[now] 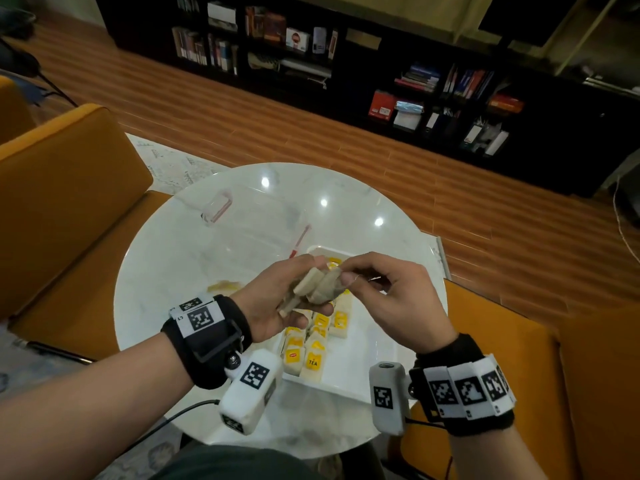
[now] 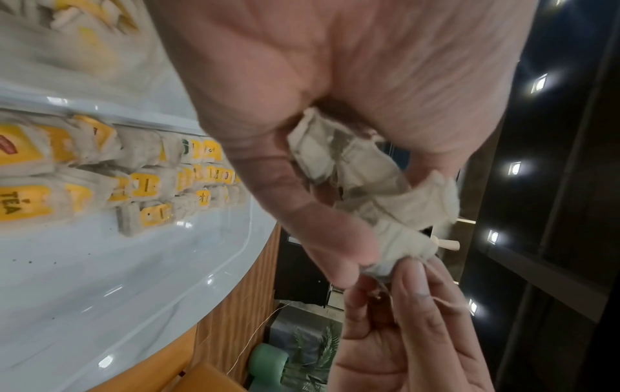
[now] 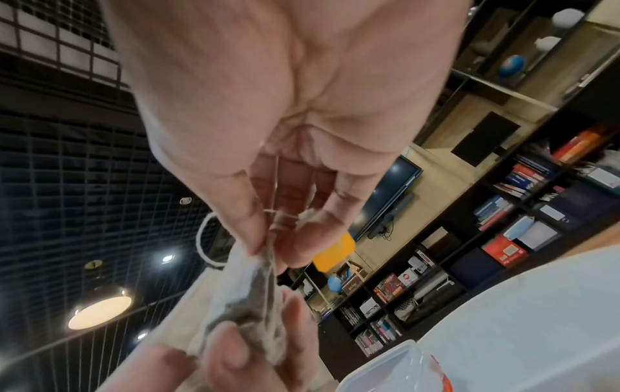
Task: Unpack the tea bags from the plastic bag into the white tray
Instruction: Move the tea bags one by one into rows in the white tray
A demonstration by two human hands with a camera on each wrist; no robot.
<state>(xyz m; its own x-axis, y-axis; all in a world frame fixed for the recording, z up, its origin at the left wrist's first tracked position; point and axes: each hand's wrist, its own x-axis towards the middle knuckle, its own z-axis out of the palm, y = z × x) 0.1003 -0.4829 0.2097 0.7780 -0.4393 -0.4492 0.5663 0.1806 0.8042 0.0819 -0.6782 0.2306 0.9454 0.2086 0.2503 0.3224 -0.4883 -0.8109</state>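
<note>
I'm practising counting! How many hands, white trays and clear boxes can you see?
hands: 2, the left hand and the right hand
white tray: 1
clear box: 1
Total: 4
The tea bags are too piled up to count.

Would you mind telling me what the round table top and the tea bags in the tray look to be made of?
The table top looks like polished white marble or an imitation: faint grey veining, sharp lamp reflections. The tea bags look like matte, fibrous filter paper with glossy yellow printed card tags, inside the white tray.
</note>
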